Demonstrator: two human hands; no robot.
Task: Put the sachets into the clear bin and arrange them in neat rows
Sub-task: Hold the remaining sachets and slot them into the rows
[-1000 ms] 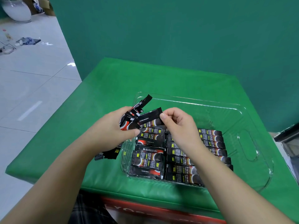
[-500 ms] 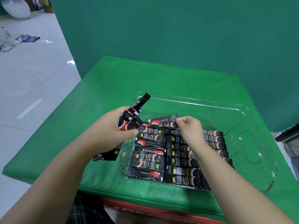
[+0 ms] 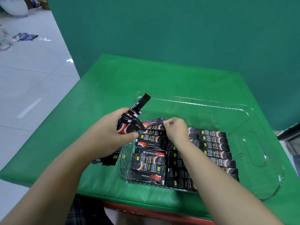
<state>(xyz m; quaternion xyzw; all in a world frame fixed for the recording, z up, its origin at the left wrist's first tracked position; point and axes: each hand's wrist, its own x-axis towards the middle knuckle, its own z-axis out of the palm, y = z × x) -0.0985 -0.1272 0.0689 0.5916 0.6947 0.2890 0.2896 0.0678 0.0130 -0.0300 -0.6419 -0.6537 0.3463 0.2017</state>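
While the left hand [image 3: 112, 135] grips a spare bundle of sachets [image 3: 129, 122] just over the clear bin's [image 3: 253, 161] left rim, the right hand [image 3: 176, 129], pinching one sachet [image 3: 154, 121] at the far end of the bin's left row, should lay it flat, parallel and snug.

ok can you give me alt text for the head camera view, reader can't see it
A person's right hand pinches one black sachet at the far end of the left row inside a clear bin, while the left hand grips a bundle of sachets over the bin's left edge. Two rows of sachets fill the bin's near half on a green table.
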